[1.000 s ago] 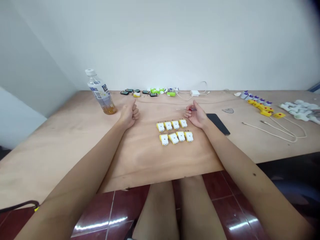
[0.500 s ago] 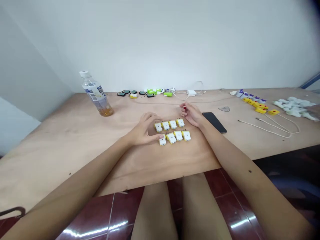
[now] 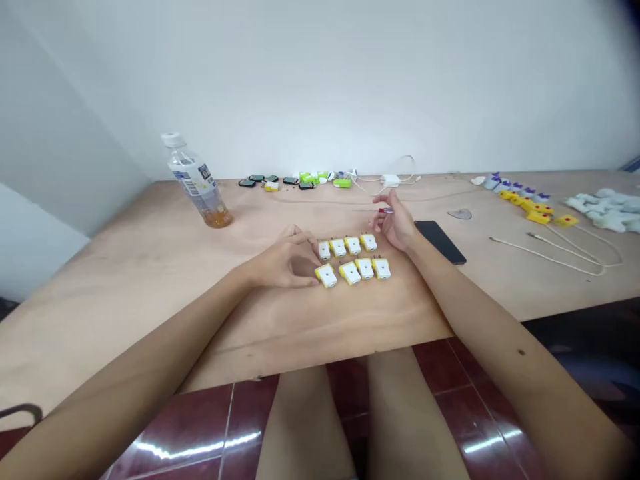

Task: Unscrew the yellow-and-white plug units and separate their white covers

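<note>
Two rows of small white-and-yellow plugs with metal pins lie on the wooden table [image 3: 280, 327]. My left hand [image 3: 283, 260] rests at their left end, fingers curved with a gap between thumb and index finger. Its thumb tip touches the side of the left plug [image 3: 327, 275] in the near row, which sits askew. Its fingers are beside the left plug [image 3: 325, 251] of the far row. My right hand [image 3: 397, 223] is closed on a thin screwdriver [image 3: 385, 211] with a red handle, its shaft pointing left above the table behind the rows.
A tilted-looking drink bottle [image 3: 200, 183] stands at left. A black phone [image 3: 440, 241] lies beside my right forearm. Along the wall are green cases [image 3: 313, 177] and a white adapter [image 3: 391, 181] with cable. Yellow pieces [image 3: 537, 212], cables [image 3: 565, 257] and white parts [image 3: 607, 208] lie right.
My left thumb has come off the top of the near-left plug to its side, and that plug has turned. My right hand has risen slightly with the screwdriver. The whole view has shifted a little.
</note>
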`<state>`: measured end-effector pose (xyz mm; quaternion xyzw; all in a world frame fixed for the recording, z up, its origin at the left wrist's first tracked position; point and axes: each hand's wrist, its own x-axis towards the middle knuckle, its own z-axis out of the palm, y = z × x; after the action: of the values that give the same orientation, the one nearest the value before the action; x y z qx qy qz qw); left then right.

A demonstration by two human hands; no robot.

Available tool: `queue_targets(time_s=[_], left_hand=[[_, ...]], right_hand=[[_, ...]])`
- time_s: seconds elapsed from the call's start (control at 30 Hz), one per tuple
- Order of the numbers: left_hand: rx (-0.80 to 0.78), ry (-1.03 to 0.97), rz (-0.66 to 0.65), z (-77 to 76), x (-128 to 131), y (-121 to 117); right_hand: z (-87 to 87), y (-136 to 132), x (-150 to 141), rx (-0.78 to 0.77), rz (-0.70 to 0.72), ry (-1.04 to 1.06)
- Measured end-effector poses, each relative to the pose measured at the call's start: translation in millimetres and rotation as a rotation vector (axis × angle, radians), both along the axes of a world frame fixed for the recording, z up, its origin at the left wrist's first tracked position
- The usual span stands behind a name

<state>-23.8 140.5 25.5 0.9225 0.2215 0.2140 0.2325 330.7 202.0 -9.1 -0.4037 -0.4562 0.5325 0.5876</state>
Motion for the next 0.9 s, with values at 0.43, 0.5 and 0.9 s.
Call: queue_targets(time_s=[0.43, 0.5, 0.9], left_hand=[[-0.352, -0.158, -0.216, -10.7, 6, -3], [-0.424, -0.152, -0.246, -11.0, 5, -2], [-0.628, -0.087, -0.3, -4.6, -17, 18]], right_hand=[[11.3, -6, -4, -0.064, -0.146, 0.066], [13.6, -9, -3, -0.041, -0.15, 0.079], [84.6, -50, -82, 0.27, 0.108, 0.085]])
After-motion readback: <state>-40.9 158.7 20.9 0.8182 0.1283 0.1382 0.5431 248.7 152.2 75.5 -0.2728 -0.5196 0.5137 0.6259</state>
